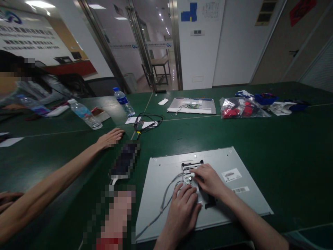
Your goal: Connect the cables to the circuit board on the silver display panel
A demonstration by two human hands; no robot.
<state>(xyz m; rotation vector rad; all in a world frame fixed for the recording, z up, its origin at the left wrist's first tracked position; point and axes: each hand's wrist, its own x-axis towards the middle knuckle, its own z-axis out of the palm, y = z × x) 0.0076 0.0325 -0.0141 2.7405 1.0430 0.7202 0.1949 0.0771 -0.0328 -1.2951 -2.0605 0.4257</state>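
Observation:
A flat grey metal panel, like the back of a display, lies on the green table before me. Near its middle sits a small circuit board in a black-edged recess. Grey cables run from it toward the panel's lower left. My left hand rests at the board's near edge, fingers stretched and slightly bent over it. From the right, my right hand reaches to the board's upper part, thumb and index finger close together there. Whatever lies between those fingertips is too small to make out.
Another person's arm reaches across the table at left, near a phone. Beyond are a coiled black cable, water bottles, a second panel and a plastic bag with red contents.

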